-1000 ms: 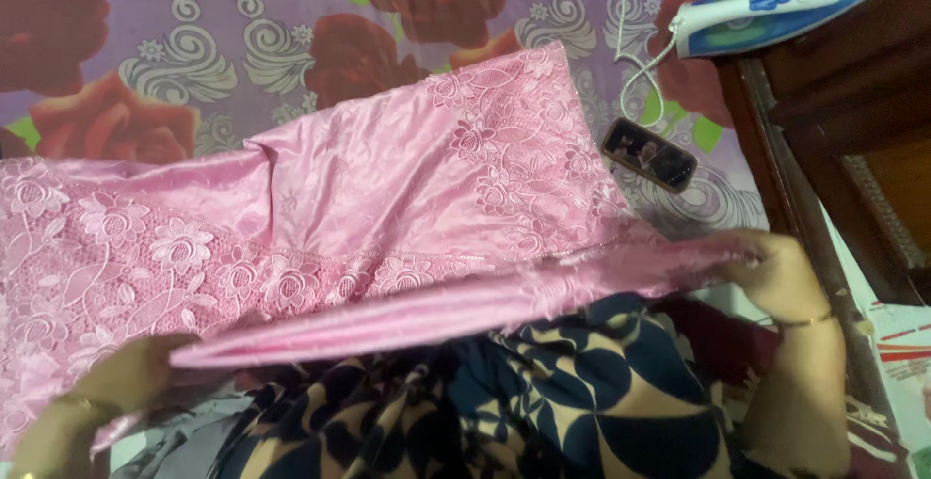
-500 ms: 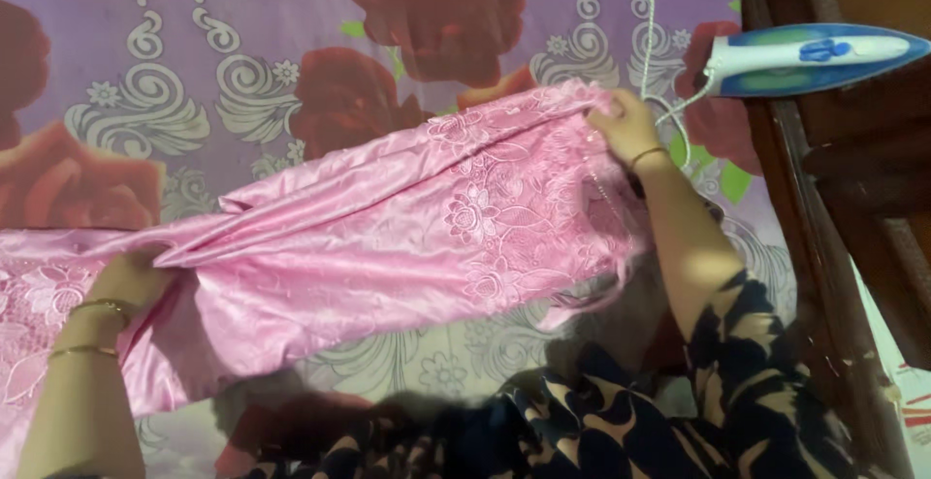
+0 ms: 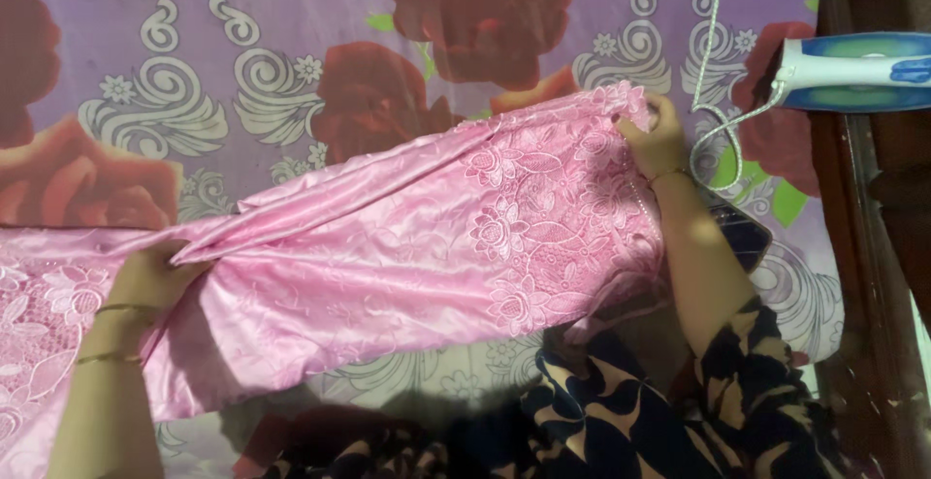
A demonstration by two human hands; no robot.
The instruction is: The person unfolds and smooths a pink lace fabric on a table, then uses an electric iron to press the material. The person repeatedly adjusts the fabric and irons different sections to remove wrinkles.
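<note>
Both hands are gripping the same pink cloth [image 3: 407,266], one at each end. At about nine o'clock, the left hand [image 3: 155,275] has its fingers closed over a bunched fold of the shiny fabric, two thin bangles [image 3: 116,334] showing on the wrist below it. From there the cloth runs in a wide band across the middle, rising toward two o'clock, its plain satin part giving way to a lace flower pattern nearer the far end. More of the lace edge trails off the frame at eight o'clock. The cloth lies on a bed sheet [image 3: 291,14] printed purple with big red roses and pale swirls.

At about one o'clock the right hand [image 3: 655,135] pinches the upper corner of the lace, fingers curled tight around the edge, forearm coming up from a dark patterned sleeve [image 3: 756,382] at five o'clock. Just beside that arm, partly hidden by it, a dark phone [image 3: 742,232] lies on the sheet. A white cord [image 3: 713,81] loops down at two o'clock and leads to a blue and white iron [image 3: 858,72] resting on a dark wooden frame [image 3: 873,275] at three o'clock.
</note>
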